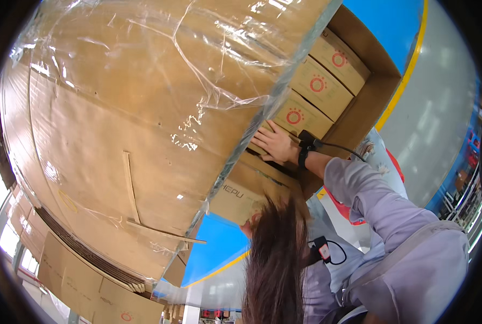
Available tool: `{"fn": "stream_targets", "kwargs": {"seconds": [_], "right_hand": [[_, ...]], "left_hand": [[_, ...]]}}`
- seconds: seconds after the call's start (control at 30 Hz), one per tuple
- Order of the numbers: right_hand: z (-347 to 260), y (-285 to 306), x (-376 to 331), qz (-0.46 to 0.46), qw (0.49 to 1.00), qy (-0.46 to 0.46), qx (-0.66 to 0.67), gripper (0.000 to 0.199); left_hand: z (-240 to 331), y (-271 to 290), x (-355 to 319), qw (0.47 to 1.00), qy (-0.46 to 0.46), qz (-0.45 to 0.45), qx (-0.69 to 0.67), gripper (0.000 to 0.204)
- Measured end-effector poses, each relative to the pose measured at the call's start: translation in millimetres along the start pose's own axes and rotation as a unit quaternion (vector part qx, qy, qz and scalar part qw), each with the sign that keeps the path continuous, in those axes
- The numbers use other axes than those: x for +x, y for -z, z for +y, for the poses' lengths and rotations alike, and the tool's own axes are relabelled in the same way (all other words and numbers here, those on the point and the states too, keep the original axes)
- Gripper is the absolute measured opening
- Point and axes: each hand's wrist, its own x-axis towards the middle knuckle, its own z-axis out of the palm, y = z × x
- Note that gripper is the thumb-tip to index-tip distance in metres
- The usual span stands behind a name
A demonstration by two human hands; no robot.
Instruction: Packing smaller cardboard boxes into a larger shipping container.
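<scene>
Head view shows the right hand (276, 143) inside a big open carton (378, 89) that has small boxes in it. Its fingers are spread apart and lie flat on one small box (264, 125), which is right under them. They look like they rest on top and do not wrap around it. I cannot tell if the thumb is hooked on an edge.

That box seems to have its long side going nearly the same way the fingers point, so the hand lies along it more than across it. I judge this from the boxes beside it, since the hand covers most of this one.

Just past the pointing finger is a box with a red round mark (308, 113), and two more boxes (327, 92) lie farther off in the same row. Next to the thumb is a dark gap (255, 153). Ahead of the fingertips stands a big brown stack in clear wrap (143, 108).

The left hand (247, 227) is off on the thumb side, apart from that small box, near a brown panel with print (233, 201). Dark hair (276, 264) hides most of it, so I cannot tell how open it is or what it holds. The right hand is nearer.
</scene>
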Motion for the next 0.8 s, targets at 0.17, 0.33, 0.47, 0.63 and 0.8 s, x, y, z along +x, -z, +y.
{"fn": "stream_targets", "kwargs": {"seconds": [0.17,0.33,0.47,0.63,0.8], "right_hand": [[4,-3,4,0.006,0.997,0.023,-0.069,0.099],[25,-14,-3,0.087,0.993,0.08,-0.022,0.084],[36,-11,-3,0.1,0.989,0.108,-0.025,0.072],[32,-1,1,0.044,0.994,0.084,-0.057,0.061],[30,-9,2,-0.003,0.997,0.057,-0.042,0.058]], "left_hand": [[-14,-24,19,0.998,0.019,-0.052,0.023,0.037],[0,-47,10,0.992,0.007,-0.057,0.109,0.039],[75,-79,-24,0.883,-0.071,0.018,0.464,0.054],[114,-107,-14,0.928,0.124,0.152,0.316,0.063],[105,-124,-11,0.892,0.029,0.33,0.306,0.072]]}}
